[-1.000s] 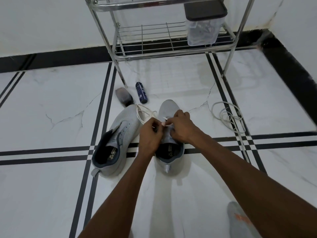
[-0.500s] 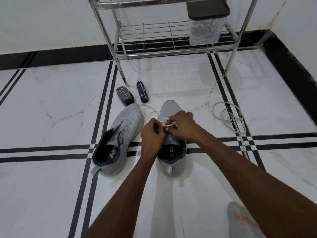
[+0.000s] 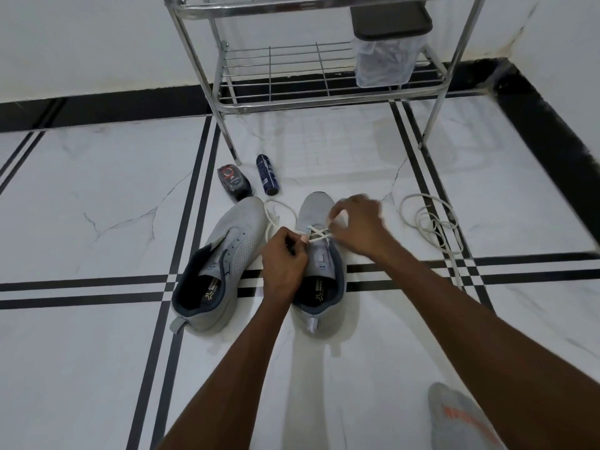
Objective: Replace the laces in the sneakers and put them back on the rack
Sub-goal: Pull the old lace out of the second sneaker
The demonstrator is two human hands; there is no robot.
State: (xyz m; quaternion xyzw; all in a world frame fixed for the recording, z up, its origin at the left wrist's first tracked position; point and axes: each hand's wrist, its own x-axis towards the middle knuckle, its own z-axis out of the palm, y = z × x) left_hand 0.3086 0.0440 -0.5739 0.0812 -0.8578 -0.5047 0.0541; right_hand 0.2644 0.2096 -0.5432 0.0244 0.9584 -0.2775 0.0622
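Note:
Two grey sneakers stand side by side on the white floor. The left sneaker (image 3: 224,258) has no lace in its eyelets. The right sneaker (image 3: 319,264) has a white lace (image 3: 316,235) crossed through its front eyelets. My left hand (image 3: 284,261) pinches one lace end beside the tongue. My right hand (image 3: 357,225) is raised over the toe and pulls the other end; it is blurred. Slack of this lace loops between the two toes. A second white lace (image 3: 431,225) lies loose on the floor to the right.
A chrome wire rack (image 3: 328,92) stands against the wall ahead, with a clear container with a dark lid (image 3: 386,47) on its low shelf. A dark polish bottle (image 3: 233,183) and a blue spray can (image 3: 268,173) lie near the rack's leg. A socked foot (image 3: 461,420) shows at bottom right.
My right hand has moved up and to the right, away from the left hand, drawing the lace through the eyelets. The crossed lace on the right sneaker now shows.

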